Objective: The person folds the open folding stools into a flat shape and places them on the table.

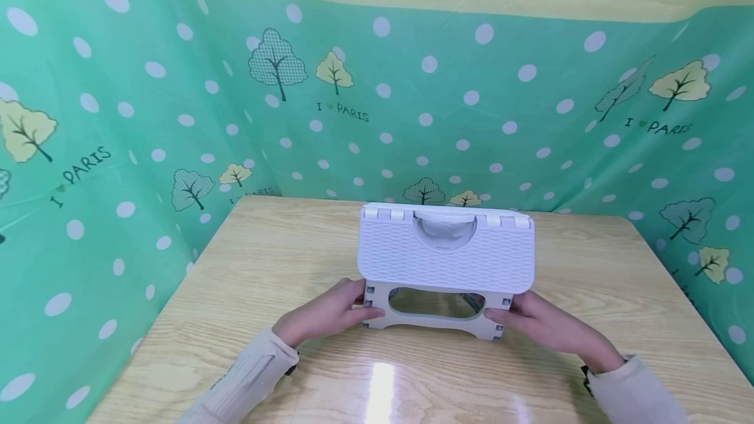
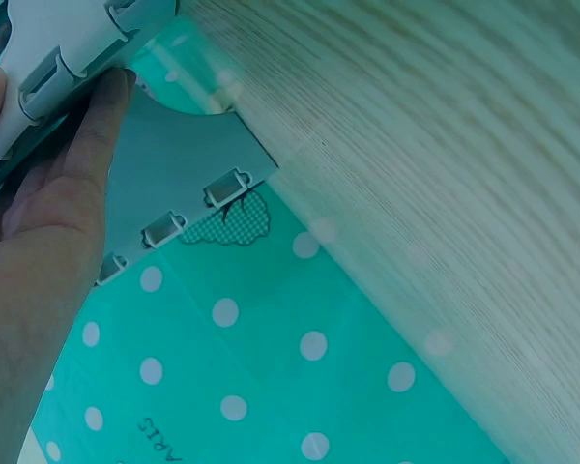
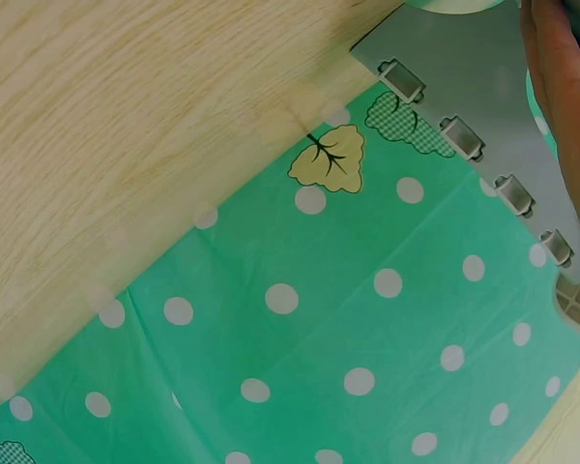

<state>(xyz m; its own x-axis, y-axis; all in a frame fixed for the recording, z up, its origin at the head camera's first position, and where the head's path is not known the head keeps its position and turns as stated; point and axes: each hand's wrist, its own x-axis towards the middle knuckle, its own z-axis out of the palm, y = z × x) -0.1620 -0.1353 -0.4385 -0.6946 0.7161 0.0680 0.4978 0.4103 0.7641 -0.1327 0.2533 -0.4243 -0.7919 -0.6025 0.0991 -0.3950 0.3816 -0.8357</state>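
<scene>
A pale plastic folding stool with a woven-textured top and a scooped carry handle stands on the wooden table, its top slanting down toward me. My left hand grips the left edge of the near leg panel, thumb on the front face and fingers behind. On the opposite edge my right hand holds the same panel, thumb in front. In the left wrist view, fingers reach between the near panel and the far leg panel. The right wrist view shows the far panel's hinge slots; the right fingertips are hidden there.
The wooden table extends around the stool on all sides. A green polka-dot cloth with tree prints hangs behind the table and along both sides. A bright light reflection lies on the near tabletop.
</scene>
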